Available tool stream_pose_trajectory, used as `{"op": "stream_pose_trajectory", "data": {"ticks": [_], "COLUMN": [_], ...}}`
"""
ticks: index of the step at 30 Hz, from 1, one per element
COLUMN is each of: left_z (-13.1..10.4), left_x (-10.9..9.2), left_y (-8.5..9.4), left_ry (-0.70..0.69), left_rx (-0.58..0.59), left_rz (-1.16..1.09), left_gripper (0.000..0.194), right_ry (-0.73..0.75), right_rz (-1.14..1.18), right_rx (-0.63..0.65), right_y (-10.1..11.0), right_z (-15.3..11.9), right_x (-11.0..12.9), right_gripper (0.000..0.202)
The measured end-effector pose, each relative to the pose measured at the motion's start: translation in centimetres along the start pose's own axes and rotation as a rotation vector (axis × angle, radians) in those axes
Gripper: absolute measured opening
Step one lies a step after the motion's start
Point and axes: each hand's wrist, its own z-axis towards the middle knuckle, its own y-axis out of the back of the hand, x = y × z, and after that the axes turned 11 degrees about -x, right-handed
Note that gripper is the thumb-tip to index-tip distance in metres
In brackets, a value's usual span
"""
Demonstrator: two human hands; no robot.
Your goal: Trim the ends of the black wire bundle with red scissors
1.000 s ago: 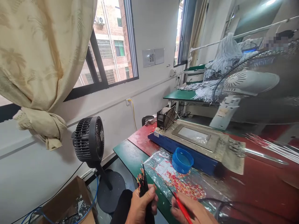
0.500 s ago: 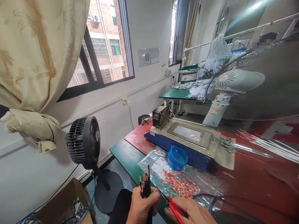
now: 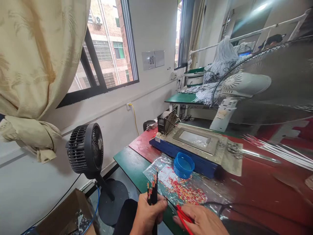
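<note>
My left hand [image 3: 150,212] is closed round a bundle of black cables [image 3: 154,192], which stand upright with red and yellow wire ends fanned out at the top. In my right hand [image 3: 204,217] are red-handled pliers [image 3: 183,217], their dark tip pointing left toward my left thumb. A thin dark strand shows between the tip and that thumb; I cannot tell whether the jaws grip it. Just beyond both hands, many small red and yellow clippings [image 3: 188,192] lie on a clear plastic sheet [image 3: 220,197].
A blue round container [image 3: 184,165] stands before a blue solder pot [image 3: 207,165] with a small fan [image 3: 167,121]. White wires [image 3: 281,151] lie on the red table [image 3: 264,192]. A black floor fan [image 3: 85,148] and cardboard box [image 3: 58,212] are left. A person [image 3: 272,40] is far back.
The view has shifted slightly, so the surroundings sit a little further left. Both hands keep their holds, with the pliers' tip still near my left thumb.
</note>
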Motion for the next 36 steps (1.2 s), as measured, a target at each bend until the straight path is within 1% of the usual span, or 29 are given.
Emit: {"op": "stream_pose_trajectory", "data": {"ticks": [2, 4, 7, 9, 13, 15, 19, 26, 29, 32, 36], "left_z": [0.1, 0.2, 0.1, -0.1, -0.9, -1.3, -1.8, -1.6, -1.6, -1.6, -1.4], "left_x": [0.1, 0.3, 0.7, 0.8, 0.8, 0.6, 0.4, 0.7, 0.6, 0.7, 1.1], "left_y": [0.1, 0.3, 0.6, 0.7, 0.6, 0.3, 0.0, 0.1, 0.1, 0.0, -0.1], "left_ry": [-0.015, -0.015, 0.027, 0.046, 0.069, 0.088, 0.095, 0.052, 0.031, 0.012, -0.021], "left_rx": [0.021, 0.052, 0.112, 0.151, 0.184, 0.185, 0.177, 0.162, 0.199, 0.265, 0.334], "left_rz": [0.016, -0.01, -0.09, -0.106, -0.083, -0.088, -0.084, -0.059, -0.087, -0.06, -0.066], "left_gripper": [0.035, 0.038, 0.044, 0.049, 0.046, 0.043, 0.042, 0.042, 0.04, 0.038, 0.038], "right_ry": [-0.004, -0.025, -0.062, -0.092, -0.206, -0.246, -0.227, -0.202, -0.248, -0.272, -0.301], "right_rz": [0.022, 0.094, 0.299, 0.46, 0.784, 0.884, 0.949, 1.001, 1.063, 1.09, 1.143], "right_rx": [-0.007, -0.033, -0.087, -0.096, -0.004, 0.042, 0.076, 0.151, 0.126, 0.106, 0.161], "right_y": [-0.2, -0.3, -0.5, -0.7, -1.1, -1.2, -1.1, -1.3, -1.0, -0.5, -0.1], "right_z": [0.2, 0.6, 1.2, 1.5, 1.4, 1.1, 0.7, 0.3, 0.3, 0.3, -0.1], "right_x": [-0.4, -0.8, -1.4, -1.6, -1.0, -0.4, 0.4, 0.3, 0.5, 0.9, 1.3], "right_gripper": [0.045, 0.048, 0.052, 0.056, 0.059, 0.059, 0.061, 0.055, 0.055, 0.054, 0.053]}}
